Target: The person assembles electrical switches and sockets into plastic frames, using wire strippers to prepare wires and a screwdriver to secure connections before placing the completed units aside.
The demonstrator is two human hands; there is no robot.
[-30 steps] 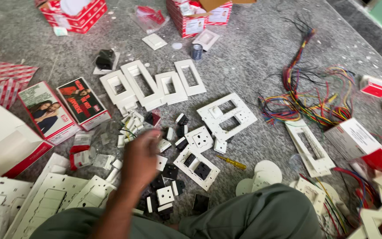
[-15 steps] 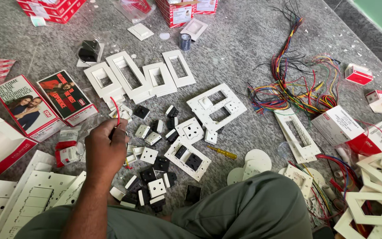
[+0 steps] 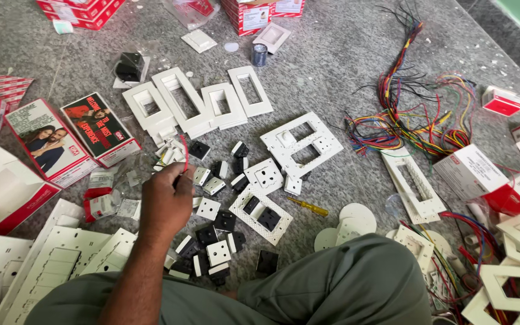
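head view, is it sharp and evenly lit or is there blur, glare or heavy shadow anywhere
Head view: soft, even daylight, no glare on the white plates; only faint shadows on the stone floor; the left hand and its thin red wire look sharp; slight wide-angle stretch at the edges.

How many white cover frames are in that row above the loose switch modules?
4, side by side on the floor: left frame, long frame, third frame, right frame. They overlap, so more may be hidden beneath.

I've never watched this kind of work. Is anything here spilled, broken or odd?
Nothing looks broken. Small switch modules lie scattered loose on the floor, some face down, and the coloured wires are a tangled heap. The one hand in view, the left hand, pinches a thin red wire.
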